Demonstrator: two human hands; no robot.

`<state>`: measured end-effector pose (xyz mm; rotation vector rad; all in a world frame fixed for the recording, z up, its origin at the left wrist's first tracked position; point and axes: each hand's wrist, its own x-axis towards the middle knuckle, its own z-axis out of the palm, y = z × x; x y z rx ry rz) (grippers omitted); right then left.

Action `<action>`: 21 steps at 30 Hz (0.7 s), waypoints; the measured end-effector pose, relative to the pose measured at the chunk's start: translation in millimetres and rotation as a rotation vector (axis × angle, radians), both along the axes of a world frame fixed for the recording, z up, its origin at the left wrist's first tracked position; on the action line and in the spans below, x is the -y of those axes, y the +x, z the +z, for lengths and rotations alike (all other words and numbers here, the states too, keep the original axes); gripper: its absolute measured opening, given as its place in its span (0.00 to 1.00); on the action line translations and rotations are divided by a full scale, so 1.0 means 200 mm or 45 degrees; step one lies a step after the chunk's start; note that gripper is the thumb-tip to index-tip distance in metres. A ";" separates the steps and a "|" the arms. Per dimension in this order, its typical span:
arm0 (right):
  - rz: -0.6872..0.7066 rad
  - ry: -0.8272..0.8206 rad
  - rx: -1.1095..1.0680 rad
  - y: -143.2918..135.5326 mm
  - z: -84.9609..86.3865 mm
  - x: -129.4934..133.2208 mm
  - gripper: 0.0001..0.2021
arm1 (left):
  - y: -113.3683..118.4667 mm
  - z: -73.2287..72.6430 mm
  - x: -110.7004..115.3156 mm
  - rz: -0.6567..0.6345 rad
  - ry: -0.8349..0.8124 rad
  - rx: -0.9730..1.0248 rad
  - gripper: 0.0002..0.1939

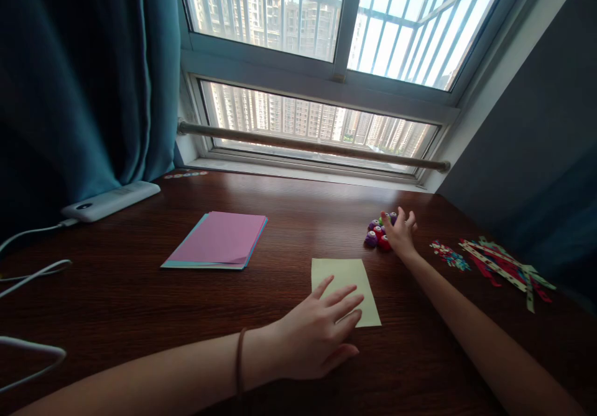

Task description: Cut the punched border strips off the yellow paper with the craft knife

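A pale yellow sheet of paper (345,273) lies flat on the dark wooden table. Over its lower left part rests my left hand (321,329), fingers spread, holding nothing; a brown band circles that wrist. Farther off to the right, my right hand (401,231) reaches to a cluster of small round purple, red and green objects with pale round tops (372,239). Its fingers are apart, and part of the cluster is hidden behind them. I cannot tell whether the fingertips touch any of these objects.
Left of the yellow sheet lies a stack of pink and blue paper (214,239). To the right are a scatter of small colourful bits (450,255) and a pile of patterned strips (506,263). A white device (112,201) with a cable sits by the curtain (161,80).
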<state>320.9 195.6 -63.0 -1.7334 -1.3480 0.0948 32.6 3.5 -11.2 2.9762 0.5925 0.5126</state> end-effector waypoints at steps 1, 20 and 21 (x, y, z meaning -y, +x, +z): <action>0.013 0.008 -0.039 0.06 0.04 -0.04 0.43 | 0.02 0.01 -0.04 -0.022 0.067 0.013 0.18; 0.290 -0.070 -0.424 0.04 -0.05 -0.40 0.20 | 0.37 -0.11 -0.88 -0.425 0.406 -0.189 0.18; 0.320 -0.074 -0.426 0.01 -0.06 -0.42 0.20 | 0.34 -0.11 -0.89 -0.410 0.401 -0.189 0.18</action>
